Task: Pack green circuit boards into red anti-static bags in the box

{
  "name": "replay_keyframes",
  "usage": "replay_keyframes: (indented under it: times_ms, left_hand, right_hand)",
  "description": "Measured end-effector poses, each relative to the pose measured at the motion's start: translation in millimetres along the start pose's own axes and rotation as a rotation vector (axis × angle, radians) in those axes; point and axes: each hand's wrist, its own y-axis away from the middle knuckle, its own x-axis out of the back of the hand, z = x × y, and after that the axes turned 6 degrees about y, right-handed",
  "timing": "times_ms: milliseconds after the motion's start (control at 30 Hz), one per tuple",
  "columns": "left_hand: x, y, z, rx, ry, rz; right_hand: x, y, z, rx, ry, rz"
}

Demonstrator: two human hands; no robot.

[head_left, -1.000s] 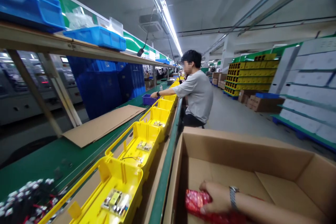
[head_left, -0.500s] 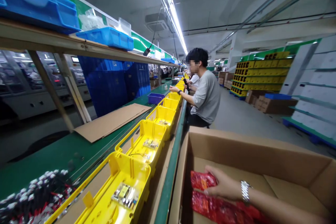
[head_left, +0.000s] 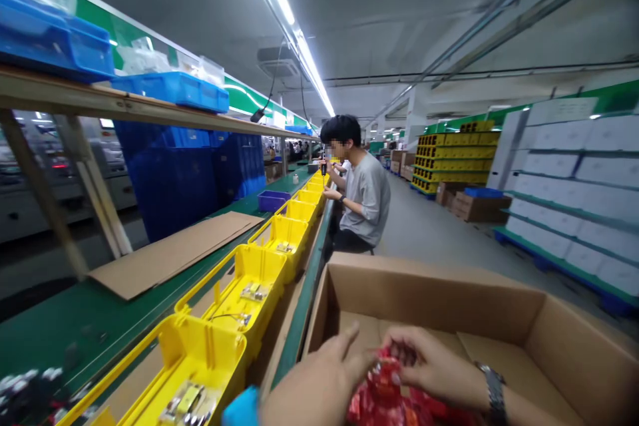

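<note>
Both hands are working at a red packet (head_left: 387, 389) low in the open cardboard box (head_left: 439, 293) that is standing just beside the green bench (head_left: 74, 319). The right hand (head_left: 429, 366), with a wristwatch (head_left: 494, 389) on its wrist, is curling its fingers over the top of the packet and pinching it. The left hand (head_left: 319, 386) is coming in from the near side, thumb raised and fingers partly closed against the packet's left edge; how firmly it is gripping I cannot tell, since the hand is blurred and cut off by the frame. Something light blue (head_left: 242, 409) is showing at its base, too unclear to name.

The likeliest trouble, as I judge it, is the packet slipping or crumpling: it is looking thin, glossy and soft, so a pinch at one corner could be letting it sag or tear. More red packets seem to be lying beneath it, and a loose grab could be dragging several up together.

The packet is bright red with pale printed marks, wrinkled and shiny, probably a plastic wrapper.

Along the bench a row of yellow trays (head_left: 249, 283) holding small metal parts is running away toward a seated person (head_left: 362, 196) in a grey shirt, well apart from the box.
</note>
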Motion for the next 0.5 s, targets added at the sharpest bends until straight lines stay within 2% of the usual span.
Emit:
replay_keyframes:
  times_ms: [67, 167, 233, 333, 500]
  left_hand:
    - [-4.2, -39, -6, -0.021, 0.093, 0.019]
    - [-20.6, -97, -27, -0.011, 0.528, 0.089]
    - [-32.7, -126, -41, 0.047, 0.678, 0.138]
    - [-44.5, -150, -51, 0.065, 0.739, 0.247]
    - [-48.2, -159, -57, 0.076, 0.844, 0.319]
  right_hand:
    - [9, -1, 2, 0.032, -0.012, 0.027]
    - [27, -3, 7, 0.042, 0.030, 0.112]
    - [40, -3, 8, 0.049, 0.088, 0.184]
    - [53, -1, 7, 0.044, 0.220, 0.231]
    - [56, -3, 11, -0.001, 0.331, 0.278]
